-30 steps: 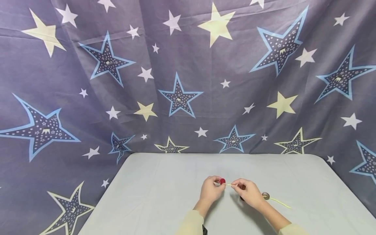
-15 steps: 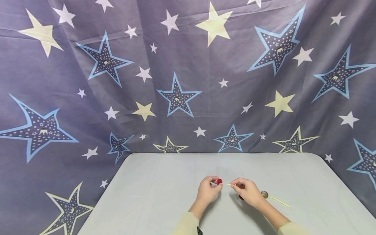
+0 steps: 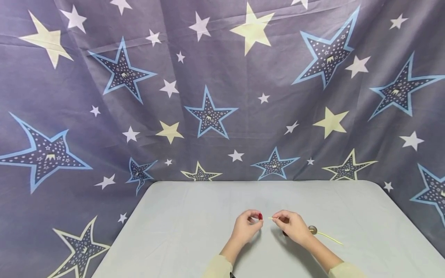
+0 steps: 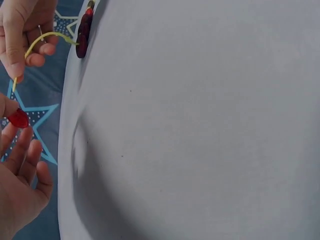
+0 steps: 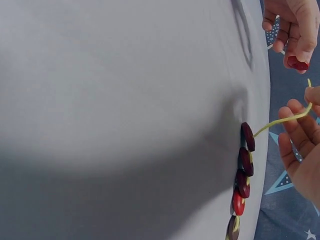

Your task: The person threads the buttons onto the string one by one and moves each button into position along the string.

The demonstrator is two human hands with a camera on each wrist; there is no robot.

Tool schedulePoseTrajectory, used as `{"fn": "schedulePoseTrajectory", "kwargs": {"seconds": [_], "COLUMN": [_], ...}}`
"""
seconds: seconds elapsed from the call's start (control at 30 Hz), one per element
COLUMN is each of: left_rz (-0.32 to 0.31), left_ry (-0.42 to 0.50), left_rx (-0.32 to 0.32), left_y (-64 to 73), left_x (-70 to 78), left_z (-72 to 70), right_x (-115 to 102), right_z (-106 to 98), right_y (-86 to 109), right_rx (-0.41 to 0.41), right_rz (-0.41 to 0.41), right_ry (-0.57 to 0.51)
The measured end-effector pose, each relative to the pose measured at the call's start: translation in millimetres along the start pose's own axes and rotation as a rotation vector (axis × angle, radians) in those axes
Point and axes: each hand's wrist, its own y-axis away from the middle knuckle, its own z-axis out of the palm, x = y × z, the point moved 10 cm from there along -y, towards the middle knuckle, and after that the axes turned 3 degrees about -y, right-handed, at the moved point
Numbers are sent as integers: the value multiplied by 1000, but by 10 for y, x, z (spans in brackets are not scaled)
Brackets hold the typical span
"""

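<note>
Between thumb and fingers, my left hand [image 3: 246, 227] pinches a glossy red button [image 3: 260, 216], turned edge-on in the head view. To its right, my right hand [image 3: 292, 227] pinches a yellow cord [image 5: 280, 121] close to its end; a short tip pokes out toward the red button [image 5: 298, 63], with a small gap between them. From the right hand the cord runs down to a row of several threaded buttons [image 5: 243, 183], dark red, bright red and brown, lying on the table. In the head view the right hand hides most of this row.
A brown button [image 3: 313, 230] lies right of the right wrist, with the loose cord tail [image 3: 330, 237] trailing to the right. Pale cloth covers the table [image 3: 180, 224]. A star-printed curtain [image 3: 222, 154] hangs behind its far edge.
My left hand has drawn slightly left, away from the cord tip, and turned the red button from face-on to edge-on. The right hand keeps its pinch on the cord, nearly still.
</note>
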Motion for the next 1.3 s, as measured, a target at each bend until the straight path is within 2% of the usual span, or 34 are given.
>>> {"fn": "schedulePoseTrajectory", "kwargs": {"seconds": [0.2,0.33,0.47,1.07,1.3], "left_rz": [-17,-63,-100,-140,-123], "left_ry": [120,213,265,318,322], "left_rx": [-59,-78,-90,-116,-111], "left_y": [35,48,62,67,74], "left_x": [-11,-44,-73,-150,-115], "left_z": [39,57,77,199,200], "right_x": [-50,-79,-95,-131,-126], "right_z": [-4,9,20,55,66], "right_y": [-8,-12,-18,-37,-36], "right_rx": [4,-5,-6,-42,-49], "right_rz": [-30,-45,-47,-71,-74], "right_ry": [-17,-22,-11,-8,18]}}
